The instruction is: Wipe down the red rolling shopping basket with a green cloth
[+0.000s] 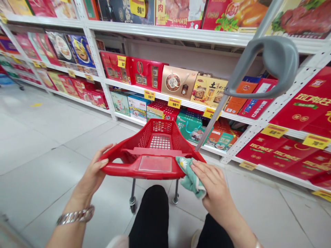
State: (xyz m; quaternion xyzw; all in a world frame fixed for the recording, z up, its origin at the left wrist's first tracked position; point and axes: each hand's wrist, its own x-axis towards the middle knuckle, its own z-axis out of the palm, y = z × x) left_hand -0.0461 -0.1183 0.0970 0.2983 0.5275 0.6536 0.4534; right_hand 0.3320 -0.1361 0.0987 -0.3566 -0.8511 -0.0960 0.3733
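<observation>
A green floral cloth [190, 177] lies bunched on a red plastic shopping cart [115, 168]

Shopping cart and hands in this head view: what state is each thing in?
red cart: upright on casters
green cloth: bunched against the cart's rim
right hand: flat on the cloth
left hand: open, fingers on the rim
watch: fastened on the left wrist
gray pole: tilted
</observation>
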